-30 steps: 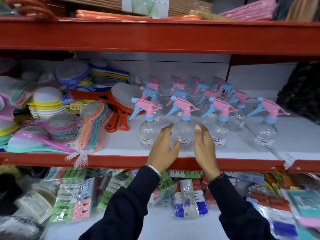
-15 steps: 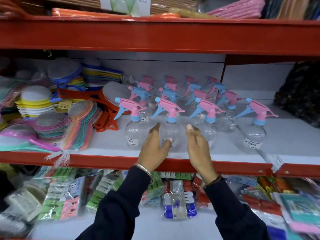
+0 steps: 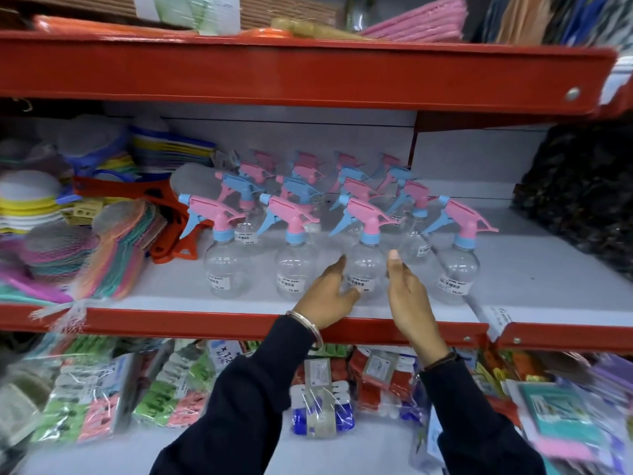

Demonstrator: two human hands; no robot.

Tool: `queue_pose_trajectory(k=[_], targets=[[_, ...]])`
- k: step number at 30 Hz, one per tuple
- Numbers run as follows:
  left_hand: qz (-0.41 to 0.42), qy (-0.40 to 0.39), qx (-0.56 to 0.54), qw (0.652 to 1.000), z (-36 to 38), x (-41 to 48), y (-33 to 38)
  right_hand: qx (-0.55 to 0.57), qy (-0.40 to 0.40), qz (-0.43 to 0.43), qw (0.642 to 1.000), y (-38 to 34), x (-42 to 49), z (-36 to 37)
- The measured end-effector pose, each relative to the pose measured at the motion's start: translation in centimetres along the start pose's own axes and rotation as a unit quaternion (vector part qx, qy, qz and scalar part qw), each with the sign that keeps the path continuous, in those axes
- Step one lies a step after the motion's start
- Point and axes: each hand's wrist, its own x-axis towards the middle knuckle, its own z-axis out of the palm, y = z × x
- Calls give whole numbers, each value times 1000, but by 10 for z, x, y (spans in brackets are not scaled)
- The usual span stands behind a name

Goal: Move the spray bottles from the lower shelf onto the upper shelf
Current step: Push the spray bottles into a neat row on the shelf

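Observation:
Several clear spray bottles with pink and blue trigger heads stand in rows on the white middle shelf [image 3: 534,269]. My left hand [image 3: 329,293] and my right hand [image 3: 409,296] flank one front-row bottle [image 3: 364,265], fingers apart. The left thumb lies against its label. The right hand is a little apart from it. Other front-row bottles stand at left [image 3: 224,265], centre-left [image 3: 294,269] and right [image 3: 457,269]. The red shelf above [image 3: 308,73] carries mats and packets.
Mesh scrubbers, plastic spoons and orange handled items [image 3: 102,234] crowd the left of the middle shelf. A dark bundle [image 3: 582,193] sits at the far right. Packets of clips [image 3: 322,395] fill the shelf below.
Both hands have shifted from the second front-row bottle to the third one. The view has swung left and blurred.

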Motion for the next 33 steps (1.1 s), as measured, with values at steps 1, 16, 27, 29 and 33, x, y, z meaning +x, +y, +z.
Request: queue_pose_trajectory(k=[1,16,27,29,33], targets=[[-9,0,-6,1000,0,-1,-2,-1,-2,4,1000,1,1,-1],[187,142,-20,972,72,-11,57,54,253,-42,965,37,-6,-69],[1,-52,-86,995,88,43,75,31,139,17,990,41,11,-96],[2,-31,-84,996,84,36,70,48,112,24,992,45,16,-95],[2,-4,-94,996,78,22,65,55,88,31,994,41,19,-92]])
